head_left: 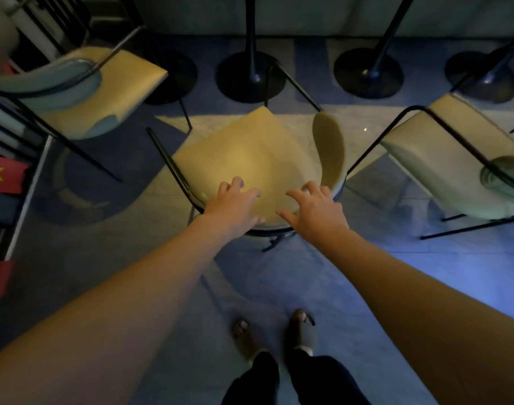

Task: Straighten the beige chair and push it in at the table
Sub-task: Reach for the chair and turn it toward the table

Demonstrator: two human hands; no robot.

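beige chair (250,153) under both hands' fingers (301,197)

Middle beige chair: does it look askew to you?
Yes. The middle beige chair is turned: its backrest sits at the right side, a seat corner pointing toward the table bases. Both hands, left and right, hover at its near edge.

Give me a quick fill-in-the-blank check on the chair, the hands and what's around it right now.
1. Both hands, left hand and right hand, reach over the near edge of the middle chair's ____.
2. The chair frames and the pedestal table bases are ____ in colour.
3. Counting the middle chair, ____ beige chairs are in view.
4. The person's feet stand ____ the chair, on the floor.

Missing words: seat; black; three; behind
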